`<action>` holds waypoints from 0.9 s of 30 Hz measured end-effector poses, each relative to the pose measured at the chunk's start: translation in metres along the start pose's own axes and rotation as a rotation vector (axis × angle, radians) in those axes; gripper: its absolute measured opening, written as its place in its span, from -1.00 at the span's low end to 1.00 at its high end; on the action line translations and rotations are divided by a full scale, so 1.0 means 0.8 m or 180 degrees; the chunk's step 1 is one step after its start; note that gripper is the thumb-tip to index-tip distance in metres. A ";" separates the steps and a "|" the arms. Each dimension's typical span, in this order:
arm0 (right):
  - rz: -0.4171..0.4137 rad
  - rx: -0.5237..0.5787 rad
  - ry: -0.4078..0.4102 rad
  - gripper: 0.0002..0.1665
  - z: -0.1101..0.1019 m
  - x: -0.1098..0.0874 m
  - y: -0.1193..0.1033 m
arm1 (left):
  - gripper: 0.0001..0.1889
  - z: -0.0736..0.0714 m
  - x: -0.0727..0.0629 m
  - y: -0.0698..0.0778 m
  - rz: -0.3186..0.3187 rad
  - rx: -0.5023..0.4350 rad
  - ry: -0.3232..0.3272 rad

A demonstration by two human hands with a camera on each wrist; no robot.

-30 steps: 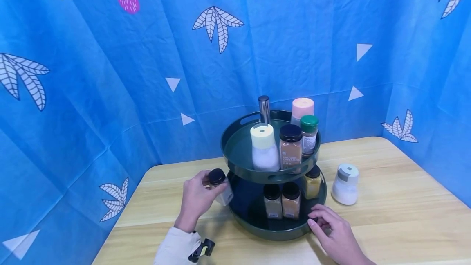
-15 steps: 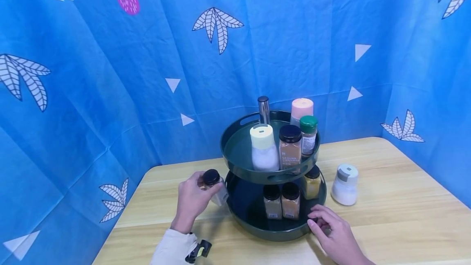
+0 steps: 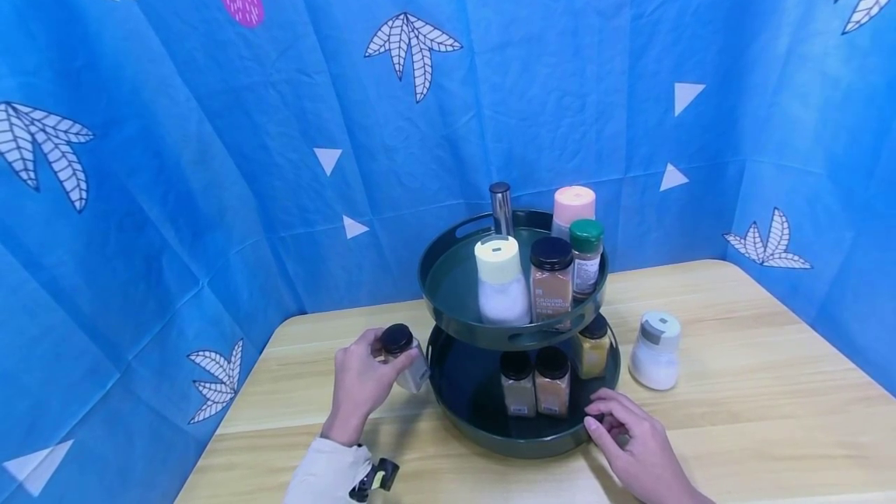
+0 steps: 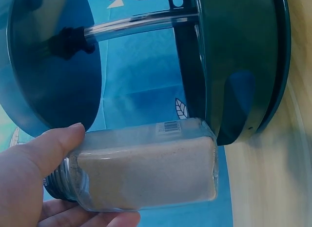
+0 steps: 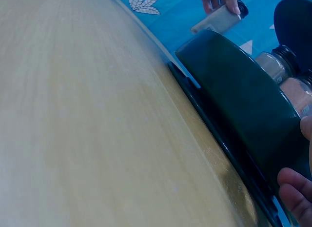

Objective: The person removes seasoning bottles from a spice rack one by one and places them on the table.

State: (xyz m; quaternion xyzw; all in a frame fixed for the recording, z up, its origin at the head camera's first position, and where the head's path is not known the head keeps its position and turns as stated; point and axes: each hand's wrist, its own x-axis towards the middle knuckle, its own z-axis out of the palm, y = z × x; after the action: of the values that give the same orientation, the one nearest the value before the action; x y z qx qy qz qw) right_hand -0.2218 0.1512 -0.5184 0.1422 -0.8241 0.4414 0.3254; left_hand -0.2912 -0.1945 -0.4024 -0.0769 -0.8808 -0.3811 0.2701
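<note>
My left hand (image 3: 360, 381) holds a square clear spice jar (image 4: 146, 173) near its black lid, tilted, just off the left side of a dark green two-tier spice rack (image 3: 514, 446). Pale beige powder fills the jar, and a barcode shows on its side. At the lower tray's front right, my right hand (image 3: 642, 443) pinches the rim between thumb and fingers. On that tray stand a grey-brown spice jar (image 3: 519, 395), an orange-brown spice jar (image 3: 552, 393) and a yellow spice jar (image 3: 594, 354), all black-lidded.
The upper tray (image 3: 448, 274) bears a white-capped shaker (image 3: 502, 298), a ground cinnamon jar (image 3: 551, 294), a green-capped jar (image 3: 586, 267), a pink-capped bottle (image 3: 574, 204) and a silver cylinder (image 3: 501, 208). Another white shaker (image 3: 656, 356) stands right of the rack on the wooden table (image 3: 763, 379).
My left hand has drawn the spice jar a little to the left, away from the lower tray. The right hand and the rack have stayed in place.
</note>
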 end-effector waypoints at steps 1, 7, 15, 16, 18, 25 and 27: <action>0.0001 -0.0002 0.0000 -0.73 0.000 0.000 0.000 | -0.51 0.000 0.000 -0.001 -0.0009 0.0018 0.0010; -0.0004 0.0014 0.0014 -0.72 0.000 0.000 0.001 | -0.49 -0.001 0.003 -0.004 -0.0049 0.0115 0.0030; -0.0031 0.0029 0.0012 -0.73 0.001 0.000 0.000 | -0.48 -0.002 0.003 -0.006 -0.0068 0.0204 0.0053; -0.0031 0.0031 0.0012 -0.73 0.000 0.000 0.000 | -0.47 -0.002 0.003 -0.006 -0.0080 0.0197 0.0045; -0.0035 0.0036 0.0014 -0.73 0.001 0.000 0.000 | -0.48 -0.002 0.002 -0.007 -0.0102 0.0189 0.0029; -0.0036 0.0056 0.0017 -0.74 0.000 0.000 -0.001 | -0.51 0.000 0.001 -0.011 -0.0109 0.0244 0.0038; -0.0024 0.0056 0.0016 -0.73 0.000 0.000 0.000 | -0.51 0.001 0.001 -0.014 -0.0109 0.0260 0.0043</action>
State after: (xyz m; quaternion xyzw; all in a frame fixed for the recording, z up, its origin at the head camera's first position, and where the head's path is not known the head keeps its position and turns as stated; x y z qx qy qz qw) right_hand -0.2219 0.1509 -0.5187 0.1471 -0.8188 0.4477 0.3278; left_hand -0.2958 -0.2016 -0.4094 -0.0481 -0.8950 -0.3500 0.2724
